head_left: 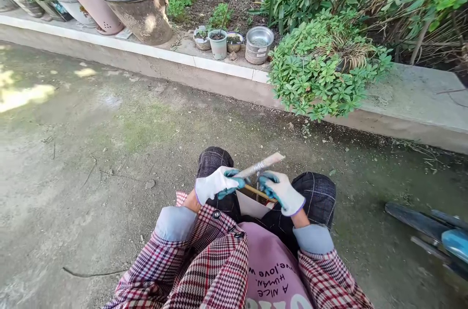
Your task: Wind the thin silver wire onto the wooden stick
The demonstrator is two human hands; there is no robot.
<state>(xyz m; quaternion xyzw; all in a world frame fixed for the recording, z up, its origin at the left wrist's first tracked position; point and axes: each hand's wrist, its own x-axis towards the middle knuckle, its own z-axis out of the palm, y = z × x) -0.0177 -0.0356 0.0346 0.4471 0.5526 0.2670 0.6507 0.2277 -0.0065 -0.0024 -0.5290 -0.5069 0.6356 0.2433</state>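
Note:
Both hands wear white gloves with blue-green coated palms and fingers, and meet above my lap. My left hand is closed around the lower end of a pale, whitish rod that slants up to the right. Silvery wire is wound round the rod near its middle. Beside that winding, my right hand has its fingers curled together, seemingly on the loose strand of wire; the fingertips are partly blurred. Below the rod, a thin yellowish stick runs between the two hands. Its ends are hidden by the gloves.
My knees in dark checked trousers flank the hands. Ahead runs a low ledge with potted plants, a metal pot and a bushy green plant overhanging its edge. A dark and blue object lies at the right.

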